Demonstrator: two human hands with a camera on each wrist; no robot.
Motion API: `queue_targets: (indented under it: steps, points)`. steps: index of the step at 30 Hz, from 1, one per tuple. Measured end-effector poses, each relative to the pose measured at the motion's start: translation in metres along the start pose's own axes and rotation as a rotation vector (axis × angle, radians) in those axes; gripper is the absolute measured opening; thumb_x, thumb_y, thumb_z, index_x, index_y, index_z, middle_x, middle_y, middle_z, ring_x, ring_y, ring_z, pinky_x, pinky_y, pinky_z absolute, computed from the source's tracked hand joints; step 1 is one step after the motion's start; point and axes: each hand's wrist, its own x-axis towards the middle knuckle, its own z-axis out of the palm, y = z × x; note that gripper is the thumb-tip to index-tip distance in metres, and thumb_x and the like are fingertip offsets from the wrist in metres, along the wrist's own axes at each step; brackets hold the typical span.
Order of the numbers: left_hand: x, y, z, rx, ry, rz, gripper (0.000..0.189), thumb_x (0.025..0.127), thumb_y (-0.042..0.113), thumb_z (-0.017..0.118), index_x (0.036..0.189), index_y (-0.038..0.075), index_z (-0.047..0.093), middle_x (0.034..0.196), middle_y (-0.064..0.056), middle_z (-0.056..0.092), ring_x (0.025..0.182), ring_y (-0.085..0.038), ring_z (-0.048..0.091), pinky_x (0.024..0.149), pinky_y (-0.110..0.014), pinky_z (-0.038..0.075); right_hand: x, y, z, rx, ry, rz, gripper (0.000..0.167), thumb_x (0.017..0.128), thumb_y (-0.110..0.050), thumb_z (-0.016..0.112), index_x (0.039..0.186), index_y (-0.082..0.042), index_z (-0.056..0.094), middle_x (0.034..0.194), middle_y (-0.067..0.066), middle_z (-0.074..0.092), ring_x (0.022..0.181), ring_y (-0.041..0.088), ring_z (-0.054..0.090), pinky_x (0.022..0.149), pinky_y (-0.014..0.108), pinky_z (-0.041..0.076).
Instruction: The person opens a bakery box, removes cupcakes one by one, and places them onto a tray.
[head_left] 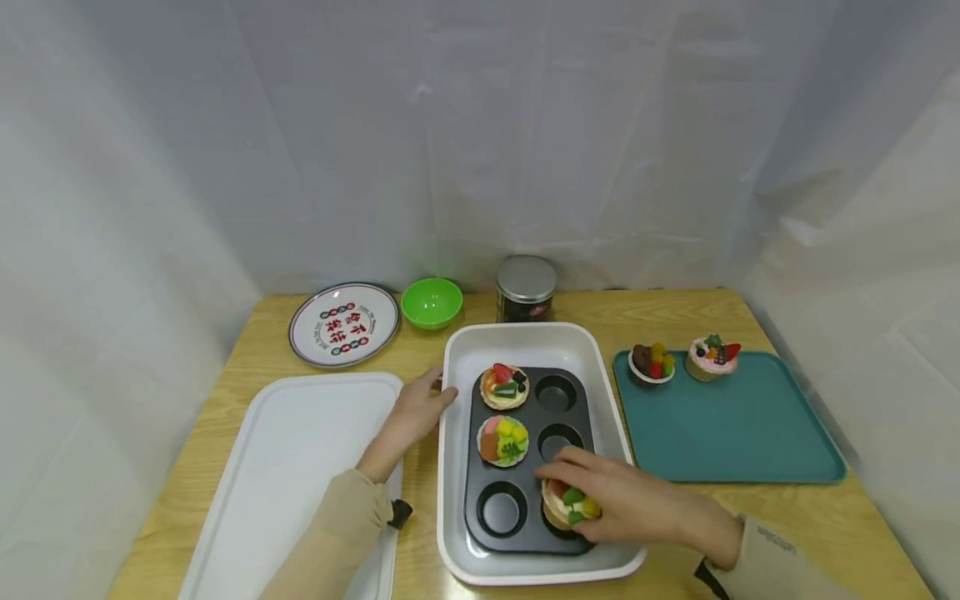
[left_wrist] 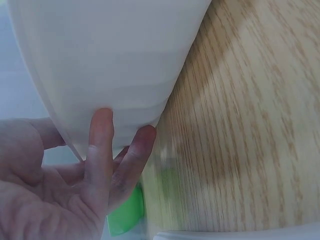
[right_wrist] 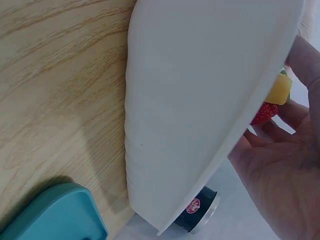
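My right hand (head_left: pixel 607 496) grips a fruit-topped cupcake (head_left: pixel 572 503) at the front right cup of a dark muffin tin (head_left: pixel 517 500). Its yellow and red topping shows between the fingers in the right wrist view. The tin lies inside a white rectangular tub (head_left: pixel 525 570). Two more cupcakes sit in the tin's left column: one with a strawberry (head_left: pixel 505 387) at the back, one with yellow pieces (head_left: pixel 502 442) in the middle. My left hand (head_left: pixel 416 412) holds the tub's left wall, thumb over the rim and fingers (left_wrist: pixel 101 135) against the outside.
On the right, a teal tray (head_left: pixel 727 442) bears a chocolate-and-fruit cupcake (head_left: pixel 651 364) and a pink cupcake (head_left: pixel 711 360). A white tray (head_left: pixel 300 467) lies left. Along the back stand a printed plate (head_left: pixel 345 325), a green bowl (head_left: pixel 431 303) and a lidded tin can (head_left: pixel 527 287).
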Motion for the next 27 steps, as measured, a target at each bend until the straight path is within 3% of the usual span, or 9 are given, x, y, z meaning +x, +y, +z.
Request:
queue_targets:
  steps: [10, 17, 22, 27]
  points:
    - [0.001, 0.0, 0.0, 0.003, 0.005, 0.005, 0.052, 0.106, 0.021, 0.058, 0.154, 0.005, 0.051, 0.13, -0.026, 0.067, 0.088, -0.025, 0.072, 0.066, -0.033, 0.064, -0.005, -0.003, -0.017, -0.06, 0.133, 0.02, 0.075, 0.086, -0.019, 0.088, 0.153, -0.024, 0.053, 0.139, -0.001, 0.056, 0.115, 0.012, 0.061, 0.094, 0.035, 0.061]
    - [0.001, 0.0, 0.0, 0.002, 0.005, 0.009, 0.052, 0.106, 0.021, 0.057, 0.154, 0.006, 0.051, 0.13, -0.026, 0.067, 0.087, -0.024, 0.072, 0.065, -0.033, 0.063, -0.013, 0.004, -0.042, -0.159, 0.334, 0.08, 0.077, 0.081, -0.022, 0.093, 0.149, -0.021, 0.057, 0.139, 0.001, 0.059, 0.114, 0.015, 0.064, 0.091, 0.038, 0.062]
    - [0.001, -0.001, 0.0, 0.0, 0.002, 0.005, 0.053, 0.106, 0.022, 0.058, 0.156, 0.007, 0.05, 0.131, -0.026, 0.067, 0.086, -0.023, 0.072, 0.065, -0.032, 0.063, -0.024, 0.012, -0.064, -0.223, 0.49, 0.083, 0.081, 0.076, -0.017, 0.095, 0.148, -0.017, 0.057, 0.136, 0.005, 0.06, 0.102, 0.011, 0.06, 0.076, 0.03, 0.058]
    - [0.0, -0.001, 0.0, 0.01, 0.002, 0.011, 0.053, 0.106, 0.023, 0.058, 0.155, 0.006, 0.05, 0.131, -0.026, 0.067, 0.087, -0.024, 0.072, 0.066, -0.032, 0.062, -0.035, 0.025, -0.082, -0.26, 0.635, 0.153, 0.08, 0.076, -0.014, 0.095, 0.147, -0.012, 0.058, 0.131, 0.01, 0.062, 0.1, 0.017, 0.06, 0.075, 0.039, 0.056]
